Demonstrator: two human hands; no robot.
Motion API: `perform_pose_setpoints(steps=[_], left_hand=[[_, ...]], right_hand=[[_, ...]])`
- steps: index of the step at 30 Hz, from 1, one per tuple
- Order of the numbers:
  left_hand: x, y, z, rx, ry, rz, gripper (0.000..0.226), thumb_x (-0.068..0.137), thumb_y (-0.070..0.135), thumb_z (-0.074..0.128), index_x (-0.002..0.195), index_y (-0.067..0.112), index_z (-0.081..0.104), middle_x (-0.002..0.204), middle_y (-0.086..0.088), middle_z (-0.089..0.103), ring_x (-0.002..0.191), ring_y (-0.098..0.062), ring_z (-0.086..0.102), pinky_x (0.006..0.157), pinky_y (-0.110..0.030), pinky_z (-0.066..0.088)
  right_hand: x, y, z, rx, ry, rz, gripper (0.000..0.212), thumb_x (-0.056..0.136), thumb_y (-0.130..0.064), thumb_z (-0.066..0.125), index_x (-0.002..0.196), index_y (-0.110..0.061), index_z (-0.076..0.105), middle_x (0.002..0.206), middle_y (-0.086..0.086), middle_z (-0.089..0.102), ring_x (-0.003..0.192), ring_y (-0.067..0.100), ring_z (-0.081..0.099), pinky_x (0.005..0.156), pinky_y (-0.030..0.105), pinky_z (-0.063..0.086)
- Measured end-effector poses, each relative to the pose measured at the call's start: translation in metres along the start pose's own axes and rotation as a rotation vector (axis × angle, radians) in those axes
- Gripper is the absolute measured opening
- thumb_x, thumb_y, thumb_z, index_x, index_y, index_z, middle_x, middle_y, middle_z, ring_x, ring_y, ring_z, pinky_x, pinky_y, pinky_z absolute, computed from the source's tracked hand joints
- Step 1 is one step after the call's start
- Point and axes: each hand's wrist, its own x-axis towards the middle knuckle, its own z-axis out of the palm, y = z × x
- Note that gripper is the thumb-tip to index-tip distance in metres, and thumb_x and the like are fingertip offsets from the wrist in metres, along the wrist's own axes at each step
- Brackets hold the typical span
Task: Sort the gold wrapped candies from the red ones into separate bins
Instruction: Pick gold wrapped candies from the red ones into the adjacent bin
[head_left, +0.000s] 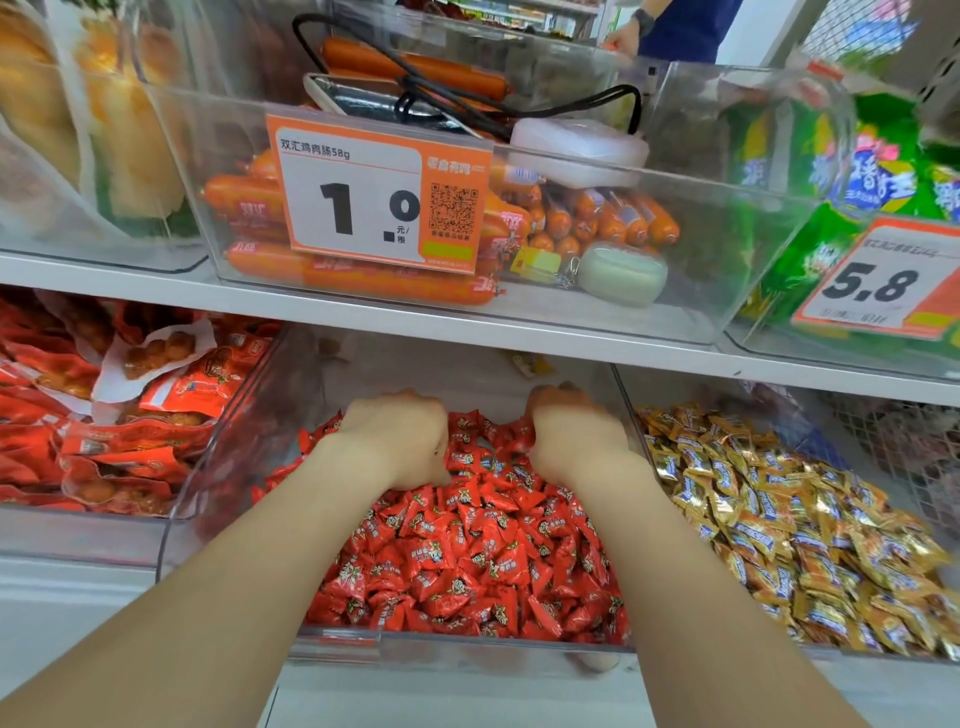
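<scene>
White shelf and clear sausage bin close above the red candies

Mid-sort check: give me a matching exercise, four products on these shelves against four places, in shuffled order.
Things:
1 sausages
2 gold candies
3 green snack bags
4 red candies

Places:
A under the left hand and right hand
B behind the 1.0 price tag
C in the next bin, just right of the right hand
D behind the 5.8 price tag

Pairs: 1-B, 2-C, 3-D, 4-A
</scene>
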Motion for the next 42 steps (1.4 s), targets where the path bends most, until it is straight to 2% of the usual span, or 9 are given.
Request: perform_pose_setpoints(steps=[3,6,10,15,20,27,32,36,42], left_hand=[[-0.001,0.002,-0.002,0.019,0.014,0.027,0.016,0.078,0.041,0.087,0.082,0.031,0.076,0.091,0.012,0.069,0.090,-0.015,0.065,0.069,-0.030,0.048],[0.001,0.007,0.000,-0.049,0.032,0.106,0.016,0.080,0.043,0.084,0.094,0.040,0.078,0.102,0.016,0.069,0.101,-0.012,0.062,0.075,-0.030,0.050],[0.006,0.008,0.006,-0.076,-0.027,0.144,0.029,0.086,0.047,0.076,0.115,0.050,0.073,0.125,0.014,0.069,0.115,-0.019,0.063,0.093,-0.039,0.057],[0.011,0.016,0.017,-0.007,-0.051,0.121,0.039,0.097,0.053,0.064,0.135,0.044,0.063,0.132,-0.001,0.066,0.121,-0.028,0.062,0.091,-0.037,0.053],[0.019,0.022,0.021,0.024,-0.034,0.080,0.041,0.093,0.052,0.069,0.131,0.037,0.066,0.126,-0.005,0.065,0.116,-0.031,0.064,0.087,-0.038,0.052],[0.022,0.023,0.021,-0.175,-0.072,-0.018,0.020,0.080,0.037,0.072,0.100,0.033,0.070,0.105,0.006,0.067,0.098,-0.022,0.065,0.074,-0.029,0.048],[0.022,0.024,0.025,-0.153,-0.081,-0.008,0.022,0.086,0.037,0.072,0.108,0.034,0.069,0.110,0.004,0.067,0.100,-0.025,0.065,0.077,-0.033,0.052],[0.023,0.024,0.025,-0.154,-0.043,-0.029,0.005,0.088,0.026,0.064,0.085,0.027,0.060,0.094,-0.001,0.063,0.086,-0.026,0.061,0.068,-0.032,0.046],[0.021,0.009,0.016,-0.273,-0.023,-0.027,0.030,0.079,0.047,0.085,0.081,0.029,0.062,0.088,0.005,0.067,0.084,-0.022,0.065,0.071,-0.035,0.053]], right_hand=[[0.003,-0.004,-0.003,0.071,0.013,0.002,0.036,0.092,-0.010,0.066,0.127,-0.018,0.065,0.133,0.010,0.055,0.112,0.036,0.066,0.092,0.045,0.060],[0.004,-0.013,0.000,0.172,-0.097,-0.007,0.031,0.081,-0.027,0.067,0.110,-0.021,0.074,0.119,0.005,0.071,0.106,0.030,0.070,0.092,0.044,0.062],[0.002,-0.017,0.007,0.115,-0.132,0.016,0.036,0.091,-0.023,0.067,0.125,-0.013,0.063,0.124,0.012,0.067,0.115,0.034,0.068,0.092,0.042,0.060],[0.010,-0.014,0.017,0.129,-0.100,0.085,0.043,0.099,-0.029,0.069,0.136,-0.011,0.056,0.135,0.014,0.062,0.124,0.035,0.063,0.090,0.040,0.053],[0.014,-0.020,0.023,0.107,-0.103,0.073,0.047,0.094,-0.030,0.076,0.134,-0.012,0.058,0.133,0.013,0.063,0.121,0.033,0.064,0.080,0.038,0.050],[0.014,-0.019,0.023,0.116,-0.107,0.013,0.038,0.088,-0.026,0.075,0.123,-0.015,0.063,0.125,0.012,0.065,0.114,0.034,0.067,0.087,0.040,0.058],[0.013,-0.019,0.019,0.130,-0.142,0.018,0.026,0.086,-0.015,0.070,0.112,-0.014,0.065,0.116,0.011,0.067,0.105,0.034,0.068,0.088,0.042,0.060],[0.010,-0.020,0.011,0.221,-0.114,0.014,0.022,0.095,-0.029,0.065,0.102,-0.015,0.050,0.106,0.006,0.060,0.105,0.033,0.065,0.080,0.037,0.054],[-0.003,-0.016,-0.006,0.585,0.010,0.137,0.039,0.097,-0.045,0.056,0.109,-0.008,0.059,0.107,0.011,0.067,0.105,0.032,0.064,0.078,0.031,0.045]])
